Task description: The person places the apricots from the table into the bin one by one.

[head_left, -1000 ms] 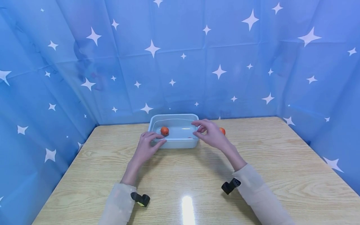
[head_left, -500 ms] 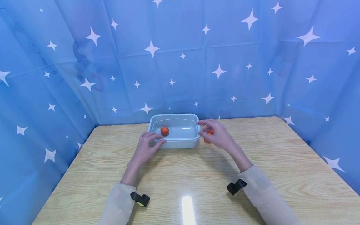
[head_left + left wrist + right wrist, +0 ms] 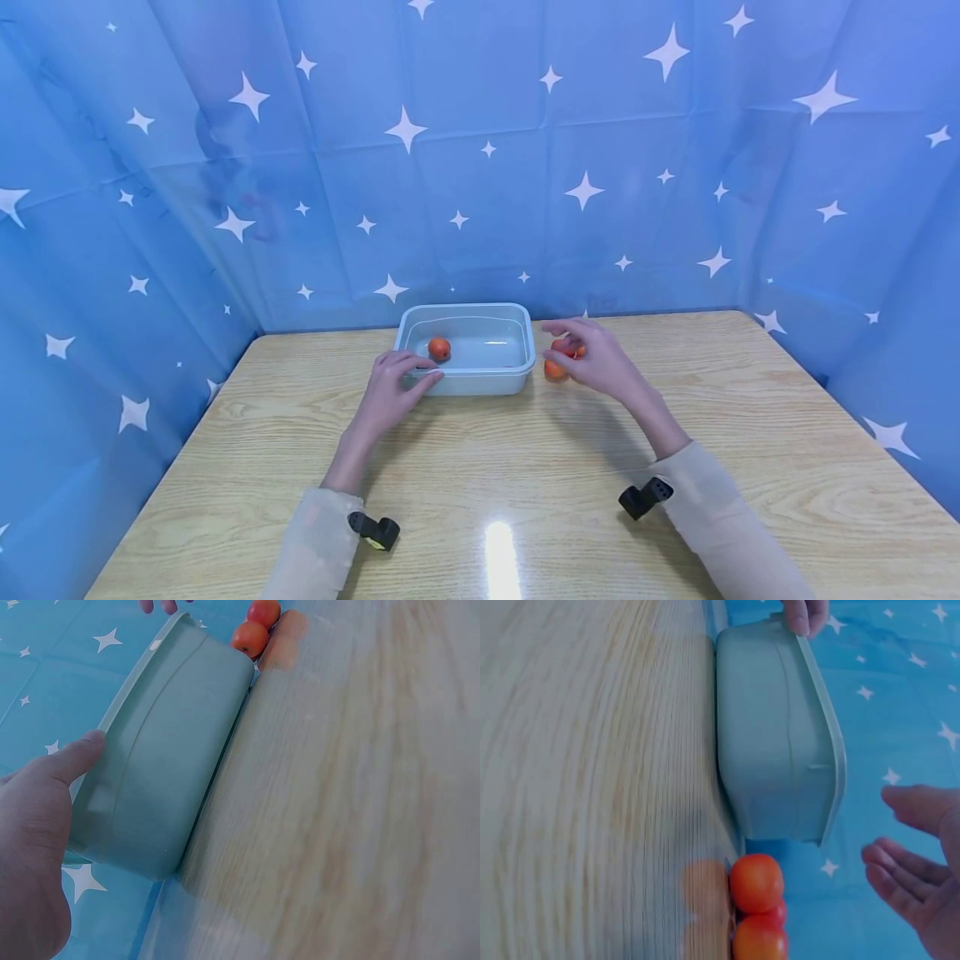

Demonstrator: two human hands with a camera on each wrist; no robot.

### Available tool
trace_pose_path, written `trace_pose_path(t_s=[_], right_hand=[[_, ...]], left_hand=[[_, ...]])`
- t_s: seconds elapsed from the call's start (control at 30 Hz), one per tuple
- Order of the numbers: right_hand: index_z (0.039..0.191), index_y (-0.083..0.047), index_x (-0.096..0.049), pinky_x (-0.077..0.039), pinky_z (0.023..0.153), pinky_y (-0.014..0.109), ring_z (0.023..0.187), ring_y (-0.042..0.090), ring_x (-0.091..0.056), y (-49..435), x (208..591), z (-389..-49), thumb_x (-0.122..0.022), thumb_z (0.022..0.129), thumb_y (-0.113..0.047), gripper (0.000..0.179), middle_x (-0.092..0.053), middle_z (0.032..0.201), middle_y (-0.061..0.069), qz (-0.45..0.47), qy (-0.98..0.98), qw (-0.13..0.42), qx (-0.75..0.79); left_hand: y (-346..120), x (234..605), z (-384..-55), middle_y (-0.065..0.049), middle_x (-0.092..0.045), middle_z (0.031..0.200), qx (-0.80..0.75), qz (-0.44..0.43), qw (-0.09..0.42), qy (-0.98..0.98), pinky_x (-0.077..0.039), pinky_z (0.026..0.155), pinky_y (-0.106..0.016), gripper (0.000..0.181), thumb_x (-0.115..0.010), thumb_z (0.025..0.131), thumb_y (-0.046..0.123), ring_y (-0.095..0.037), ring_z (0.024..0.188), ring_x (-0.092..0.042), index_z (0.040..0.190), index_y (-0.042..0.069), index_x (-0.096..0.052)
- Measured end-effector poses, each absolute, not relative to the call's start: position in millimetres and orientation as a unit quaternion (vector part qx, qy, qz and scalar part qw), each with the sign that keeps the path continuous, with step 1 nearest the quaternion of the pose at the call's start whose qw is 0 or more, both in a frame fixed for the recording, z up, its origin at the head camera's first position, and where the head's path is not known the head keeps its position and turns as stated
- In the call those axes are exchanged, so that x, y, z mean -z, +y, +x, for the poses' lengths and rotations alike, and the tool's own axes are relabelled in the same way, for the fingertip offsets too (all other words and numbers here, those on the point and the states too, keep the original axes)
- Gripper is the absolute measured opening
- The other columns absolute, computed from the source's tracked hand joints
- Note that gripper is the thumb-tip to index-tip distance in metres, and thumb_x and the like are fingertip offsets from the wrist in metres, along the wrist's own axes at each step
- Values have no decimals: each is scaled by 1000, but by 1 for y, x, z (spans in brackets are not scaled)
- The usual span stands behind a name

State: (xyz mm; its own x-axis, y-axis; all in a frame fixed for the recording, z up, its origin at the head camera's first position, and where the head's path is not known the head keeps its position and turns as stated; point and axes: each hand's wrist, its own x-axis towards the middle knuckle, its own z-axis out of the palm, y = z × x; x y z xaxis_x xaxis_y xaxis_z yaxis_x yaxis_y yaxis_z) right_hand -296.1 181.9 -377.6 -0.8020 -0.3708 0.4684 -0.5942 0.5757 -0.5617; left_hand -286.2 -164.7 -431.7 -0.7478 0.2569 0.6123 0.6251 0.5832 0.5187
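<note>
A light blue-grey plastic basin (image 3: 480,383) stands near the back of the table. My left hand (image 3: 393,387) holds its front left rim, with the thumb (image 3: 82,754) against the outer wall and the fingers reaching over the edge. Inside the basin lies one round orange-red fruit (image 3: 439,349); a speck of red shows low behind the front rim. My right hand (image 3: 596,358) hovers to the right of the basin, thumb and fingers apart, holding nothing. Beneath it, several more orange-red fruits (image 3: 756,883) sit close together on the table, partly covered by the hand in the head view.
A pale wooden table (image 3: 480,467) carries everything, with a bright light reflection near the front. Blue cloth with white stars (image 3: 480,183) hangs behind and at both sides, close to the basin's back.
My right hand has moved right, from over the basin's right rim to above the fruits beside it, which now show more. The left hand and the basin stay put.
</note>
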Motion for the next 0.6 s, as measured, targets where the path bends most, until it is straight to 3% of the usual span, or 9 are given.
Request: trace_pose_path(t_s=[0.6], right_hand=[[127, -3, -66, -57, 78, 48, 88, 28, -65, 208, 382, -296, -77, 90, -9, 39, -67, 117, 17, 247, -888, 135, -364]], left_hand=[[-164, 431, -286, -2, -72, 93, 378, -262, 247, -853, -33, 107, -50, 15, -81, 88, 21, -26, 101, -61, 97, 10, -78]])
